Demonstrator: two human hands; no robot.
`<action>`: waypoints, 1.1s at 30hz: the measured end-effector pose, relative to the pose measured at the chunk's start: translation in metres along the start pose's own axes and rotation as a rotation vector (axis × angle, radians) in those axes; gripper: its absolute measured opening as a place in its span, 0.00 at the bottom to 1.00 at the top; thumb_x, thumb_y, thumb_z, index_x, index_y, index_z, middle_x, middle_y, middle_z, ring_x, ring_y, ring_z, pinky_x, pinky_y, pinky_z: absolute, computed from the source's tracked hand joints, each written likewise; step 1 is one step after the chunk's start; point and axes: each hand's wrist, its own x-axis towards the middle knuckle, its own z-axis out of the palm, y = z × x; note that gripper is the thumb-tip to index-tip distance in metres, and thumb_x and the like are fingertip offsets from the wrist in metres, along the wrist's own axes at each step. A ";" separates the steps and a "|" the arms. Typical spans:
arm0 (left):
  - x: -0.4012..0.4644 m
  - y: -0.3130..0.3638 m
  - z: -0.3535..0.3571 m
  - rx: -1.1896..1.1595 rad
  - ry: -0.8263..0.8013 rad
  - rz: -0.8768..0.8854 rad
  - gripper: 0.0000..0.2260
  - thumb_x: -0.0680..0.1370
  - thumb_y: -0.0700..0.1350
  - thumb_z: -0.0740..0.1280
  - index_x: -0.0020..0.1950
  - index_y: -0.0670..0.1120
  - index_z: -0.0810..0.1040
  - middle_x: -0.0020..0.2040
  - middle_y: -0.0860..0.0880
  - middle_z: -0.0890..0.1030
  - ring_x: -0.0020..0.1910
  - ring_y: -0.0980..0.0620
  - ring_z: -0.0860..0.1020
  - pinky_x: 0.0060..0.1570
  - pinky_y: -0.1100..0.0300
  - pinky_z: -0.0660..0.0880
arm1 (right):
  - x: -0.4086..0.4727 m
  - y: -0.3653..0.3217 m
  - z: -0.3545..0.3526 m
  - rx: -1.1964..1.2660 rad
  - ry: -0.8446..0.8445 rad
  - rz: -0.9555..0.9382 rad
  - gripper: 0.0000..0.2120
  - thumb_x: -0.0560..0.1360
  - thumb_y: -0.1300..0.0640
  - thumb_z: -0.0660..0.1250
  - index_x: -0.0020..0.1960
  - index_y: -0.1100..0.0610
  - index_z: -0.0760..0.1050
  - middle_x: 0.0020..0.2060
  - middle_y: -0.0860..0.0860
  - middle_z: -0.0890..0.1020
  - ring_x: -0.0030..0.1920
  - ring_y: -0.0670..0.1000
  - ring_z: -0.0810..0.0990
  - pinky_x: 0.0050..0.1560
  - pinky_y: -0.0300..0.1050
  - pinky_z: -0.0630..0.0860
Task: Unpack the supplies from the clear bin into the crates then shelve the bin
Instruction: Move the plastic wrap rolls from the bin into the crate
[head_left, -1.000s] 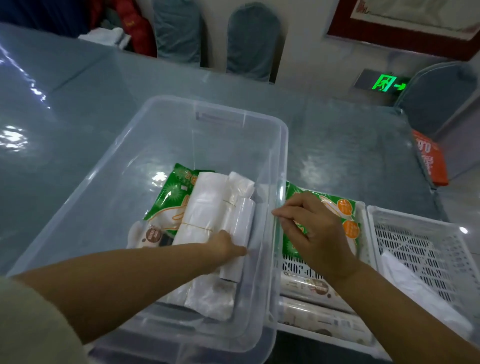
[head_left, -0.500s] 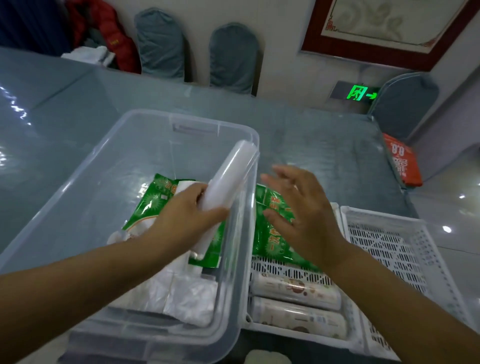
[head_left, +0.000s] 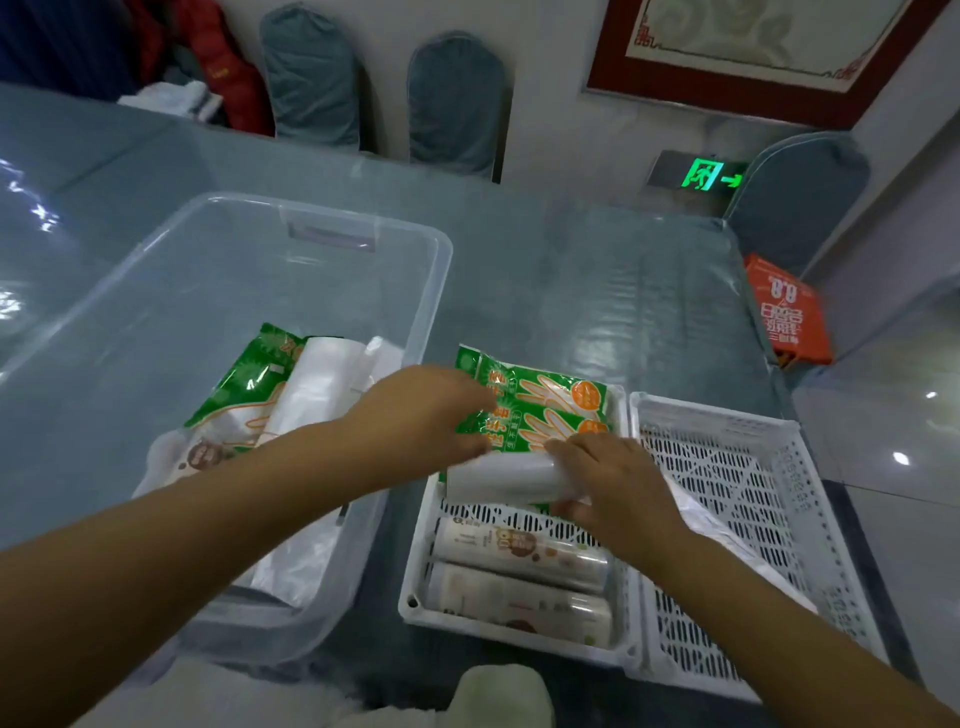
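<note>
A clear plastic bin (head_left: 426, 291) stands on the left of the table and holds a green glove packet (head_left: 244, 379) and white plastic bag rolls (head_left: 317, 389). To its right is a white slotted crate (head_left: 415, 597) with two green glove packets (head_left: 545, 400) and two printed rolls (head_left: 519, 556). Over that crate, both hands hold a white bag roll (head_left: 498, 475) lying crosswise. My left hand (head_left: 415, 415) grips its left end and my right hand (head_left: 608, 483) grips its right end. A second white crate (head_left: 727, 467) sits further right.
White plastic bags (head_left: 727, 540) lie in the right crate. Grey-covered chairs (head_left: 457, 104) stand beyond the glossy grey table (head_left: 597, 280). An orange box (head_left: 787, 317) sits on the floor at the right, past the table's edge.
My left hand lifted the white bag roll out of the clear bin and carried it right over the crate. My right hand came onto its other end.
</note>
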 end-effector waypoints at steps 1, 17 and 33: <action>-0.001 -0.002 0.000 -0.028 0.049 -0.009 0.17 0.73 0.53 0.67 0.60 0.52 0.77 0.57 0.50 0.80 0.55 0.49 0.75 0.55 0.57 0.72 | -0.005 0.004 0.012 0.009 -0.076 0.045 0.31 0.60 0.49 0.77 0.61 0.53 0.74 0.52 0.52 0.81 0.51 0.57 0.79 0.51 0.49 0.71; -0.029 -0.023 -0.005 -0.323 0.374 -0.338 0.07 0.74 0.48 0.67 0.50 0.56 0.79 0.48 0.60 0.79 0.47 0.62 0.74 0.44 0.72 0.64 | -0.010 0.028 0.100 0.060 -0.370 0.032 0.25 0.79 0.47 0.56 0.74 0.49 0.57 0.66 0.54 0.69 0.61 0.56 0.67 0.58 0.51 0.69; -0.072 -0.086 -0.032 -0.366 0.384 -0.372 0.10 0.72 0.43 0.70 0.44 0.59 0.79 0.43 0.59 0.82 0.39 0.59 0.80 0.40 0.76 0.70 | 0.034 0.004 -0.015 0.306 0.189 -0.003 0.11 0.74 0.60 0.64 0.55 0.57 0.79 0.49 0.53 0.83 0.50 0.52 0.78 0.54 0.46 0.71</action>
